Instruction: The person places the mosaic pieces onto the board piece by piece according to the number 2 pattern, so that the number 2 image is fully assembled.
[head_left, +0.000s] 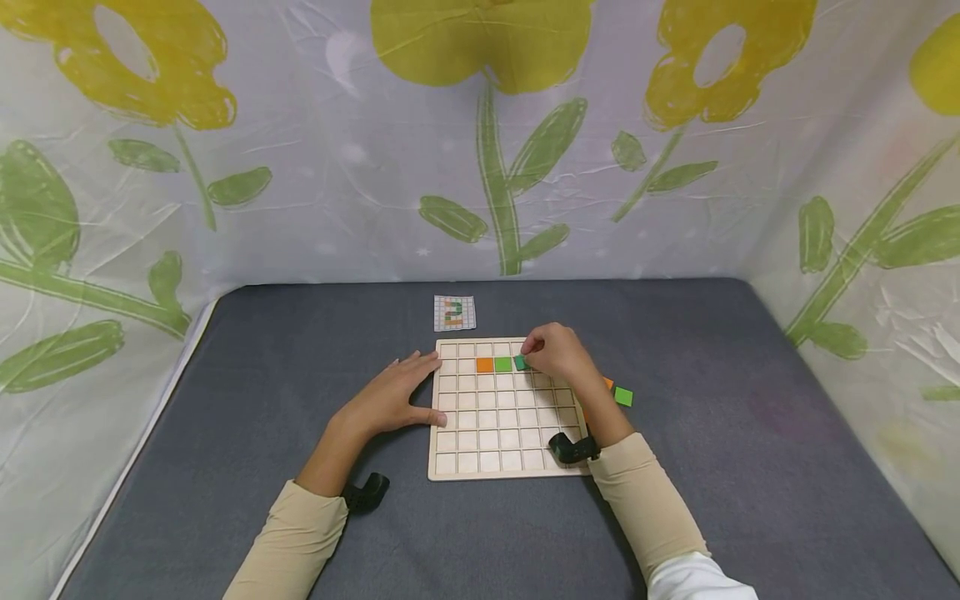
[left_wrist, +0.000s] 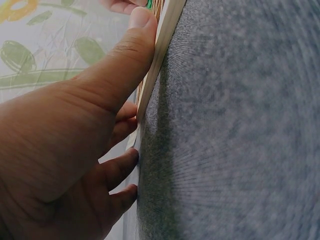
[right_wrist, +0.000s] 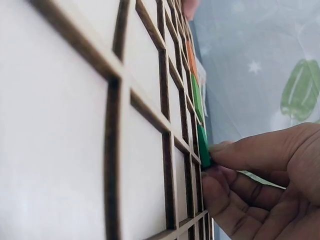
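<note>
A wooden grid board (head_left: 480, 442) lies on the dark grey table. In one row near its far edge sit an orange tile (head_left: 485, 365) and a light green tile (head_left: 503, 364). Just right of them, my right hand (head_left: 558, 352) pinches a dark green tile (right_wrist: 202, 146) between thumb and fingertips, with the tile at a cell in that same row. My left hand (head_left: 393, 396) rests at the board's left edge, its thumb (left_wrist: 140, 37) on the rim and its other fingers spread along the side.
Beyond the board lies a small card (head_left: 454, 313) printed with a coloured grid pattern. Right of the board, partly behind my right forearm, are a loose light green tile (head_left: 623, 397) and orange pieces (head_left: 608, 382). A flower-printed curtain (head_left: 337, 208) encloses the table.
</note>
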